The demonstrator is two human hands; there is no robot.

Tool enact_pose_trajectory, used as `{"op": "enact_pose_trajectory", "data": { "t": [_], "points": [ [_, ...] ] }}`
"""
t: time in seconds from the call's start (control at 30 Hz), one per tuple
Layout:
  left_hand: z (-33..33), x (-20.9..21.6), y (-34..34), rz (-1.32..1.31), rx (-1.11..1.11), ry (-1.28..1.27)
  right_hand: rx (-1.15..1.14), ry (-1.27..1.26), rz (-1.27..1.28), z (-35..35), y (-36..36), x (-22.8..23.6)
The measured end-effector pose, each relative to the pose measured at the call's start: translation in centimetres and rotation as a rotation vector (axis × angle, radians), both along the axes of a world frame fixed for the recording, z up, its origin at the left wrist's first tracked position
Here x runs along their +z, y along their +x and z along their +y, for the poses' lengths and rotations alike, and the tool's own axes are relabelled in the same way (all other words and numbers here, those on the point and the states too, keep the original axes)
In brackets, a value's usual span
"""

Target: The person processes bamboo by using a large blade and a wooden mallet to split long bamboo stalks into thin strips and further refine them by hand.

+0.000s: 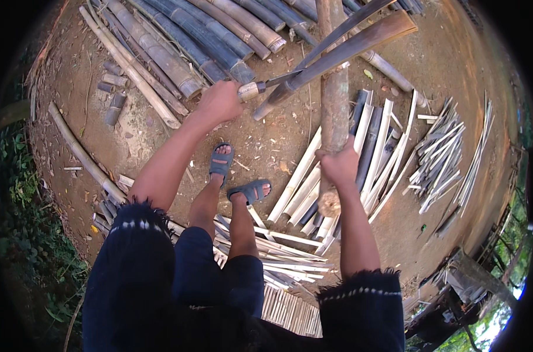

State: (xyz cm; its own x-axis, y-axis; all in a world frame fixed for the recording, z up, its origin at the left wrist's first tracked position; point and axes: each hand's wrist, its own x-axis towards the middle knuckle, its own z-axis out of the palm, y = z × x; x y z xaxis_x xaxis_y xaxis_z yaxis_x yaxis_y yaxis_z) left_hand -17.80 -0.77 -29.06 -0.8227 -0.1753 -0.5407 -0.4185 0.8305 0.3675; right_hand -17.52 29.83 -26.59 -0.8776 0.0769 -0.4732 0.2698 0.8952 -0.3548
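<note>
Largest first: whole bamboo poles (208, 41) lie uncut at the far side, presumably still to do; wooden pole (335, 100) is in the closed grip of the right hand (340, 161). Bamboo piece (351, 58) crosses in front of it, halves parted, split judged part-done; split lengths (376, 144) and thin strips (439, 155) on the ground look done. Knife (252, 90): left hand's (219, 102) grip tight round its handle, blade against the bamboo piece

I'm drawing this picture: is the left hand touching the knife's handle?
Touching. The head view shows the left hand closed around the handle.
</note>
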Motion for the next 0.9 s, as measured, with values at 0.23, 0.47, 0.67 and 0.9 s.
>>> {"op": "enact_pose_trajectory", "data": {
  "t": [0.23, 0.47, 0.67, 0.9],
  "points": [
    [-1.2, -3.9, -0.8, 0.043, 0.068, 0.073, -0.144, -0.478, 0.408, 1.6, -3.1, 10.5],
    [-1.1, -4.0, -0.8, 0.072, 0.003, 0.068, -0.198, -0.596, 0.916, -2.4, -4.1, 6.9],
    [-2.2, -12.2, 3.6, -0.068, -0.321, -0.129, 0.445, 0.371, -0.412, 3.1, -0.6, -7.4],
    [2.3, -14.8, 4.5, -0.116, -0.084, 0.069, -0.074, 0.223, -0.159, 7.9, 12.4, -8.1]
  ]
}}
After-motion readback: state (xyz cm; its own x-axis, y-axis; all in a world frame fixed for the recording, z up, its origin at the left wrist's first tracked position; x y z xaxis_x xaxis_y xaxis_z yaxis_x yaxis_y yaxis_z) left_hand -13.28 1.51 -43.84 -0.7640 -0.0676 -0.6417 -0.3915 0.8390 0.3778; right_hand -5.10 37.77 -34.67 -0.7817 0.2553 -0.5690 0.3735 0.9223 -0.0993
